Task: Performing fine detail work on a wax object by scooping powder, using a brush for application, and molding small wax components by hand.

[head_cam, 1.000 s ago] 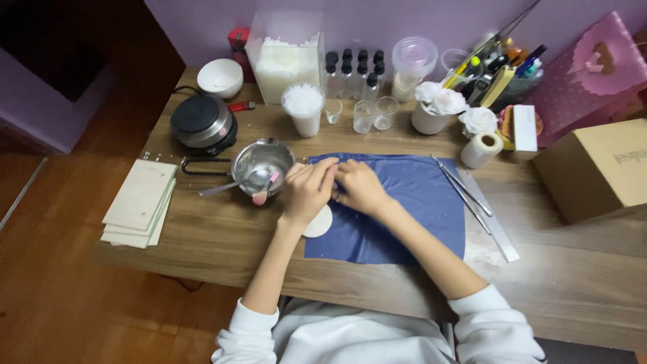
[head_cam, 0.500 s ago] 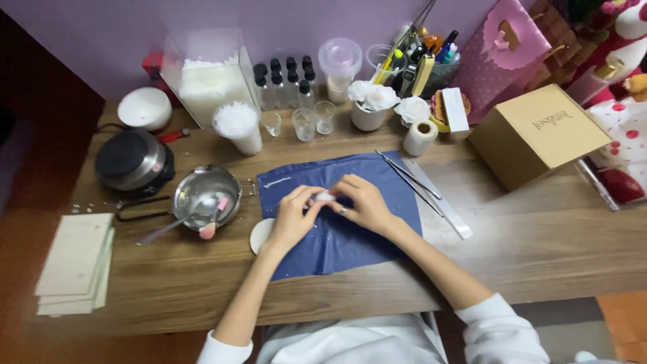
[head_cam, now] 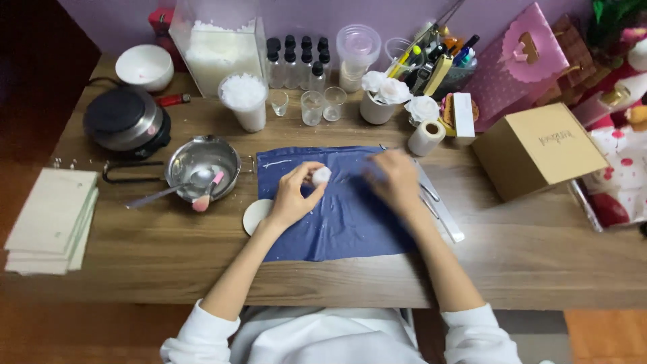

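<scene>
Steel pan (head_cam: 202, 162) with pink brush (head_cam: 207, 193)

Blue cloth (head_cam: 344, 222), white lump (head_cam: 321, 176), silver pan (head_cam: 202, 160), pink dotted bag (head_cam: 515, 57), tan box (head_cam: 539, 148).

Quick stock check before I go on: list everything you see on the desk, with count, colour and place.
wax piece: one, white, in left hand.
cloth: one, blue, desk centre.
round disc: one, white, at cloth's left edge.
pan: one, steel, left of cloth; spoon and pink brush inside.
hot plate: one, black and silver, far left.
bowl: one, white, back left.
paper stack: one, cream, left edge.
flake cup: one, clear, white flakes, behind pan.
small glasses: three, clear, behind cloth.
dropper bottles: several, black caps, back.
cardboard box: one, brown, right.
metal tools: some, silver, right of cloth.
left hand: pinching wax piece.
right hand: blurred, over cloth.
</scene>
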